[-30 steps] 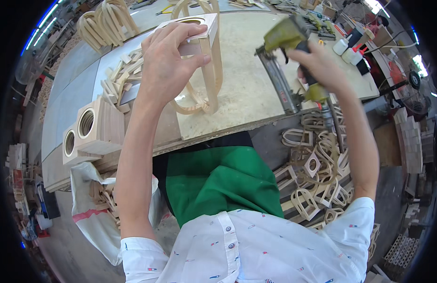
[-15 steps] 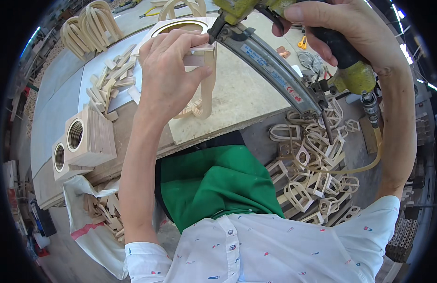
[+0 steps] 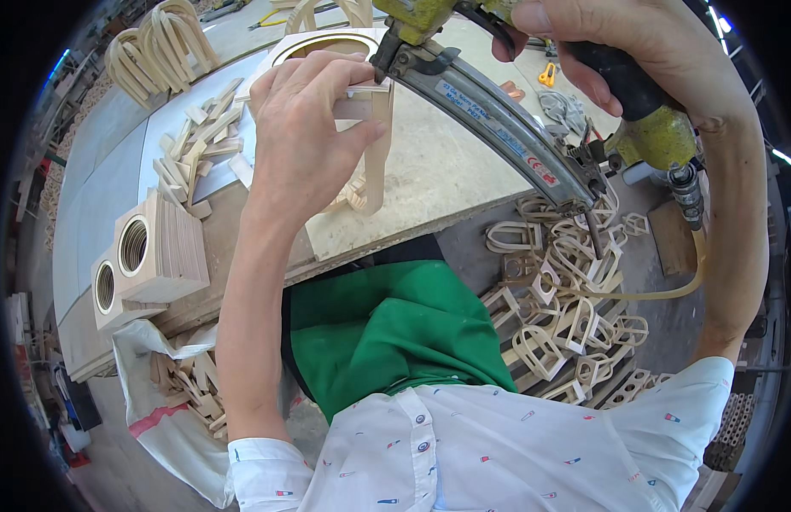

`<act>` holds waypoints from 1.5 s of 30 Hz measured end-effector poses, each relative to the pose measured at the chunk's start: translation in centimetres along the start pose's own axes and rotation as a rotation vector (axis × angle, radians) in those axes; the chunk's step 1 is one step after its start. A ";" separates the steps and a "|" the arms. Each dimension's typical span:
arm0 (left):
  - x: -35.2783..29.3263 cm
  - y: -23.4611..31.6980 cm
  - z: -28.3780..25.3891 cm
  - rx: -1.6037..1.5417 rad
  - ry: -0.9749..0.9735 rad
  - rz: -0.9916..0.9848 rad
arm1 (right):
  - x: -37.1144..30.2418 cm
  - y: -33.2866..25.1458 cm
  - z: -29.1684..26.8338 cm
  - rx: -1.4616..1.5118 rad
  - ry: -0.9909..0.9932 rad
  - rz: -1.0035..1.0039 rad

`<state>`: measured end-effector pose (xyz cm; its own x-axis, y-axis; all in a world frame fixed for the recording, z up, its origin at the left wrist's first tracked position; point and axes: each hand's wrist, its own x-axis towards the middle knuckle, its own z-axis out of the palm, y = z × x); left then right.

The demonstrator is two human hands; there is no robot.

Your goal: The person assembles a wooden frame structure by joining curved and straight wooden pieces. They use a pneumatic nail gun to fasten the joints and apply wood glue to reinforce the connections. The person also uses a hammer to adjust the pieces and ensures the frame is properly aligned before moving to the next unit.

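Observation:
My left hand (image 3: 301, 136) is wrapped over the near edge of a pale wooden frame (image 3: 378, 171), which stands upright on the worktable. Its flat top board has a large round hole, partly covered by my fingers, and a curved strip runs down its right side. In my right hand (image 3: 621, 43) is a yellow-green pneumatic nail gun (image 3: 489, 119) with a black grip and a long grey magazine. Its nose rests at the board's near right corner, just beside my left fingertips. A forefinger lies by the trigger; whether it is pressed I cannot tell.
Loose wood strips (image 3: 195, 149) and stacked boards with round holes (image 3: 165, 247) lie to the left. Bent wooden loops (image 3: 160, 47) stand at the far left. Finished-looking frames (image 3: 575, 299) are heaped below right. An air hose (image 3: 651, 296) trails from the gun. A sack of offcuts (image 3: 156, 410) sits below left.
My right hand and the back of the nail gun have shifted slightly right, while its nose stays near the same corner. My left hand keeps its grip on the frame.

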<state>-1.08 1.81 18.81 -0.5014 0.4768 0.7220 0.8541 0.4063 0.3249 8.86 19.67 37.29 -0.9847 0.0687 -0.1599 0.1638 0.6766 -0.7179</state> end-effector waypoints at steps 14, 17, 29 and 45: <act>-0.1 0.1 0.3 0.003 0.012 0.037 | 0.1 1.4 -0.5 -0.056 -0.036 -0.119; -0.1 0.2 0.3 0.016 0.016 0.051 | -0.1 -1.6 0.1 -0.019 -0.002 0.123; 0.2 1.0 0.3 0.046 -0.041 0.066 | -1.3 -0.7 0.0 -0.314 -0.047 -0.026; 1.0 0.4 -0.3 0.026 -0.023 0.139 | -1.0 0.5 -1.0 -0.177 -0.043 0.090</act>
<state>-1.20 2.16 19.85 -0.3818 0.5477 0.7445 0.9118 0.3549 0.2065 9.86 20.66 37.77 -0.9627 0.1058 -0.2492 0.2341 0.7876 -0.5700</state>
